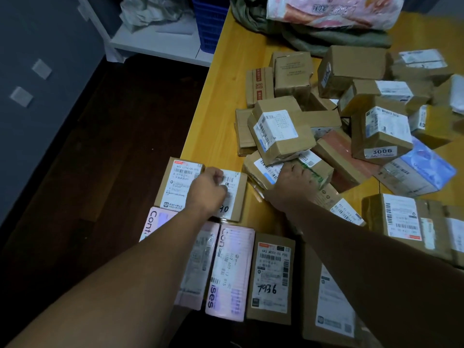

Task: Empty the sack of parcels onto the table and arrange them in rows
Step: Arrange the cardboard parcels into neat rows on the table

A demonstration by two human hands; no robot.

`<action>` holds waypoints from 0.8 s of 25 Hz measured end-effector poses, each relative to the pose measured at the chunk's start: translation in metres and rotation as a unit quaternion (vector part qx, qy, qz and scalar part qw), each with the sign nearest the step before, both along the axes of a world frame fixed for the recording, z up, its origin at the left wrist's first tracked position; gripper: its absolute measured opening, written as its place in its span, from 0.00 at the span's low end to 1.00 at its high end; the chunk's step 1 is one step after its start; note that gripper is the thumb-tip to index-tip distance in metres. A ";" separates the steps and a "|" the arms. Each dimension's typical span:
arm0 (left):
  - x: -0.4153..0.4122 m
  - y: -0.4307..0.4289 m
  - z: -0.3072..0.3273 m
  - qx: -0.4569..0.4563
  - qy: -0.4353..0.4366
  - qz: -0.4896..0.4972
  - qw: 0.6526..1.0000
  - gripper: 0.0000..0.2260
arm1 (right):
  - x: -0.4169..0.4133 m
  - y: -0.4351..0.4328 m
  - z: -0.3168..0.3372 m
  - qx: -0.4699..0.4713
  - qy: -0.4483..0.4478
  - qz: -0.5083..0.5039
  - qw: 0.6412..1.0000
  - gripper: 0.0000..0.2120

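Small parcel-handling room, probably a courier pickup point or stockroom, though only one corner shows. Long yellow wooden table (226,96) heaped with cardboard parcels (281,131), nearly all carrying printed barcode shipping labels. Some also have handwritten marker numbers, e.g. the 7936 label (272,275). Several lie flat side by side at the near edge, the others in a loose pile. Olive fabric bundle (326,43) and pink printed plastic bag (339,13) at the far end. White shelf unit (155,43) beside the table holds a blue plastic crate (208,23) and crumpled wrapping (148,11). Dark wood floor (100,146), plain grey wall (37,33).
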State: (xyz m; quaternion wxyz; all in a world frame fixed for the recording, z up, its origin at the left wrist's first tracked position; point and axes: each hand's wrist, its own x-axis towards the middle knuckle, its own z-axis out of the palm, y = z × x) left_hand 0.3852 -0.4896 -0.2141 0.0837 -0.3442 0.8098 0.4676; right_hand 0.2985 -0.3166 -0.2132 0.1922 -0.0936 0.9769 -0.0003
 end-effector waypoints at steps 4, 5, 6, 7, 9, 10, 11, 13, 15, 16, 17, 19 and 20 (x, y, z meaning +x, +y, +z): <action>-0.003 0.009 -0.005 -0.030 -0.055 -0.069 0.996 0.16 | -0.022 0.001 0.016 -0.112 0.003 -0.052 0.992 0.42; -0.006 0.009 -0.004 -0.032 -0.067 -0.075 0.994 0.17 | -0.029 0.000 0.023 -0.132 0.000 -0.070 0.989 0.42; -0.007 0.009 -0.003 -0.029 -0.076 -0.077 0.994 0.17 | -0.034 -0.001 0.030 -0.140 -0.014 -0.083 0.987 0.43; -0.009 0.010 0.000 -0.023 -0.083 -0.079 0.993 0.16 | -0.039 0.000 0.038 -0.137 -0.032 -0.092 0.986 0.44; -0.011 0.014 0.007 -0.011 -0.088 -0.084 0.993 0.15 | -0.045 0.005 0.051 -0.119 -0.065 -0.105 0.985 0.44; -0.012 0.015 0.010 -0.009 -0.088 -0.086 0.992 0.14 | -0.046 0.008 0.057 -0.110 -0.075 -0.113 0.985 0.43; -0.013 0.017 0.015 -0.006 -0.087 -0.089 0.992 0.14 | -0.046 0.012 0.062 -0.100 -0.081 -0.117 0.985 0.43; -0.017 0.019 0.022 0.000 -0.082 -0.102 0.991 0.15 | -0.042 0.018 0.072 -0.091 -0.095 -0.118 0.984 0.39; -0.022 0.020 0.030 0.004 -0.078 -0.117 0.990 0.15 | -0.036 0.022 0.083 -0.115 -0.101 -0.134 0.979 0.31; -0.023 0.021 0.034 0.002 -0.073 -0.125 0.990 0.15 | -0.033 0.023 0.091 -0.125 -0.100 -0.136 0.978 0.27; -0.024 0.022 0.039 0.000 -0.068 -0.131 0.989 0.15 | -0.028 0.024 0.101 -0.130 -0.101 -0.126 0.978 0.24; -0.024 0.025 0.047 0.010 -0.052 -0.124 0.991 0.13 | -0.021 0.028 0.120 -0.130 -0.109 -0.095 0.981 0.20; -0.025 0.025 0.049 0.028 -0.042 -0.109 0.993 0.11 | -0.018 0.030 0.129 -0.130 -0.118 -0.081 0.981 0.21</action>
